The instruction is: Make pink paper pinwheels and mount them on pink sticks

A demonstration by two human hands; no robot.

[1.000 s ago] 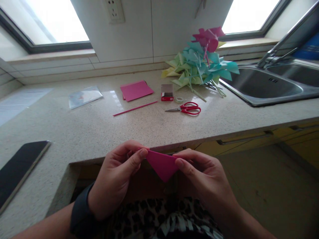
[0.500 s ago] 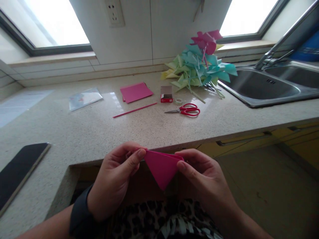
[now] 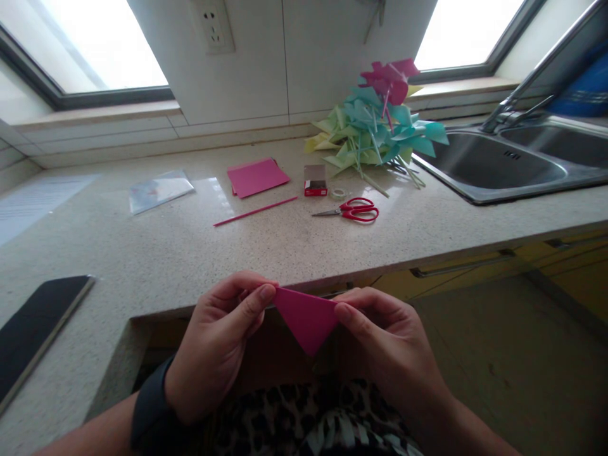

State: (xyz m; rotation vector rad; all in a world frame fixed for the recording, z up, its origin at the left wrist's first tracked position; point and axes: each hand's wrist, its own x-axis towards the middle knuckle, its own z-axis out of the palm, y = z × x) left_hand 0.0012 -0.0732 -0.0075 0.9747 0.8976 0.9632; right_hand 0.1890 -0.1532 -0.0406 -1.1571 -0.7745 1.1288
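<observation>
At the frame's lower centre, the left hand (image 3: 216, 347) and right hand (image 3: 390, 337) pinch opposite upper corners of a folded pink paper triangle (image 3: 308, 320), likely light, easily creased, best gripped there.

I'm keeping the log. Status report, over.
Left hand, right hand: both pinching. Pink paper: folded triangle, between them. Scissors on countertop, clear of hands.
</observation>
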